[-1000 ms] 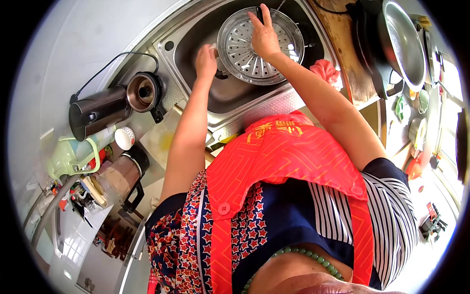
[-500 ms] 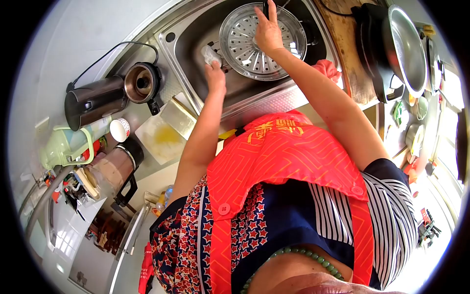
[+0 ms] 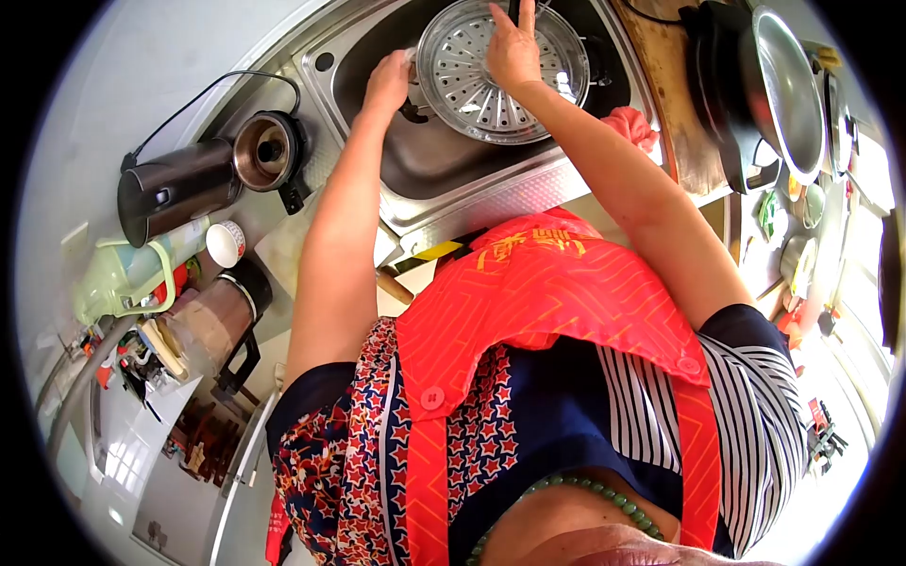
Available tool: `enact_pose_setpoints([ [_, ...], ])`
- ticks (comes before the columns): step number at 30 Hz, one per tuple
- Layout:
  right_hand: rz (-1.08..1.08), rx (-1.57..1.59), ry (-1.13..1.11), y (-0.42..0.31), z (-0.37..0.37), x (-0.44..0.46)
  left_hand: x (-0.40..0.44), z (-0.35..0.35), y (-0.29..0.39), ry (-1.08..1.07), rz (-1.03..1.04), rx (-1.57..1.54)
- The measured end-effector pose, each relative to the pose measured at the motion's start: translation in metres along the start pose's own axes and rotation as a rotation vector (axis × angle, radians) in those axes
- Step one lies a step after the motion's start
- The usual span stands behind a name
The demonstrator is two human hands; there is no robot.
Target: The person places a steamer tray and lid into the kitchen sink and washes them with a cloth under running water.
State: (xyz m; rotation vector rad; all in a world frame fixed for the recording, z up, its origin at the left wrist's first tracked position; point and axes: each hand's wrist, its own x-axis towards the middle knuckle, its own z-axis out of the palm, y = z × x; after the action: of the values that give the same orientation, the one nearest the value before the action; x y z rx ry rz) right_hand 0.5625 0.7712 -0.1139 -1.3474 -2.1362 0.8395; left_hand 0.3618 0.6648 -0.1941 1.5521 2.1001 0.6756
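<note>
Head view, and the sink (image 3: 444, 174) takes up the upper middle, its steel basin angled across the scene! Below it hangs the red apron (image 3: 566, 283), yellow lettering bunched right at the sink's front edge. To the right runs the wooden bench (image 3: 694, 146), with a wide metal pan (image 3: 788, 104) tilted beyond it. And here's the main attraction: the round steel steamer (image 3: 472, 104), its slotted plate facing up, sitting inside the sink towards the back. Over on the left, a dark jug (image 3: 175, 193) stands well apart from the action.

Now the hands! The right hand (image 3: 515, 58) reaches over the steamer, two fingers stretched up and apart in a V, a black piece (image 3: 514, 11) showing between them; gripped or not, I can't tell. The left hand (image 3: 385, 83) is at the steamer's left edge, fingers bent together and tips at the rim; their hold is hidden. A pink cloth (image 3: 630, 127) lies crumpled by the sink's right side, and left, a small patterned cup (image 3: 226, 243).
</note>
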Motion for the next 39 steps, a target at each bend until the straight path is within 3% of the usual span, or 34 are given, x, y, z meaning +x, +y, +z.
enact_pose_setpoints([
  [4,-0.027,-0.014,0.038,0.006,0.002,0.001,-0.040,0.038,0.007,0.433,-0.415,-0.314],
  [6,0.009,-0.014,0.012,0.002,-0.002,0.001,-0.054,0.056,0.042,0.633,-0.671,-0.732],
  [7,-0.014,0.004,0.035,0.003,0.001,0.001,-0.054,0.077,0.041,0.800,-0.649,-0.829],
  [8,-0.038,0.020,0.055,0.006,0.004,0.000,-0.058,0.077,0.057,0.684,-0.903,-0.968],
  [10,-0.068,0.032,0.073,0.006,0.005,0.001,-0.057,0.098,0.069,0.914,-0.822,-1.226],
  [13,-0.072,0.019,0.056,0.005,0.002,-0.001,-0.069,0.100,0.080,0.762,-0.845,-1.156],
  [19,-0.123,0.019,0.085,0.014,0.010,0.000,-0.051,0.072,0.050,0.620,-0.888,-1.504],
  [22,-0.102,0.003,0.098,0.012,0.013,0.001,-0.044,0.060,0.056,0.709,-0.740,-1.416],
  [24,0.023,-0.015,0.010,0.004,0.006,0.001,-0.050,0.066,0.063,0.723,-0.761,-1.444],
  [27,0.029,0.001,0.014,0.001,0.004,0.001,-0.063,0.080,0.084,0.753,-0.747,-1.489],
  [31,-0.011,-0.012,0.033,0.008,0.006,0.000,-0.071,0.079,0.063,0.626,-0.780,-1.620],
  [34,-0.032,0.012,0.035,0.006,0.004,0.001,-0.061,0.073,0.045,0.590,-0.847,-1.372],
  [35,-0.013,0.051,0.017,0.004,0.001,0.001,-0.065,0.069,0.041,0.505,-0.824,-1.323],
  [38,-0.020,0.054,0.016,0.003,0.003,-0.001,-0.077,0.021,0.046,0.051,-0.929,-0.751],
  [39,-0.032,0.032,0.030,0.005,0.007,0.001,-0.082,0.015,0.046,0.226,-0.761,-0.671],
])
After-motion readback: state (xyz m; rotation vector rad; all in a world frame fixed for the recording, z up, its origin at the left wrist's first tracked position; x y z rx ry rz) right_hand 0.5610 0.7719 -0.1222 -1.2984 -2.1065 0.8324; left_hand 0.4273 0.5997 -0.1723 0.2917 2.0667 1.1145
